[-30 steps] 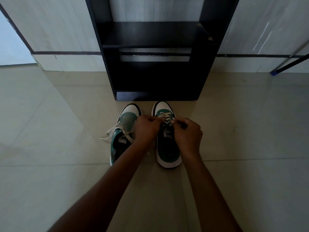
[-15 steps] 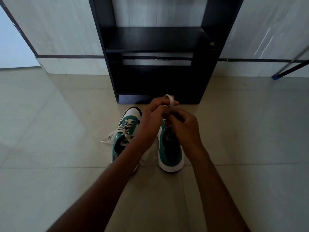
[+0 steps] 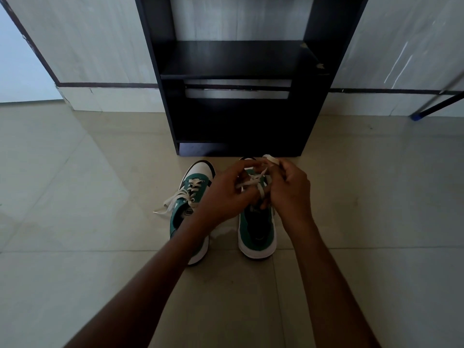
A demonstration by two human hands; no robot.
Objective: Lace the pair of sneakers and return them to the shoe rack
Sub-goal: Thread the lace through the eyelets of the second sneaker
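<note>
Two green-and-white sneakers stand side by side on the floor, toes toward the black shoe rack (image 3: 236, 121). The left sneaker (image 3: 192, 194) has loose white laces trailing off to its left. Over the right sneaker (image 3: 256, 227), my left hand (image 3: 226, 194) and my right hand (image 3: 288, 189) both pinch its white lace (image 3: 256, 180). A loop of that lace sticks up above my right fingers. My hands hide the right sneaker's toe and eyelets.
The rack's shelves hold nothing that I can see. Pale floor tiles (image 3: 75, 197) spread on all sides. A dark slanted pole with a blue foot (image 3: 416, 116) rests on the floor at the right, by the wall.
My hands lifted from the right sneaker's tongue toward its toe, pulling a lace loop upward. The loop passed from above my left hand to above my right fingers.
</note>
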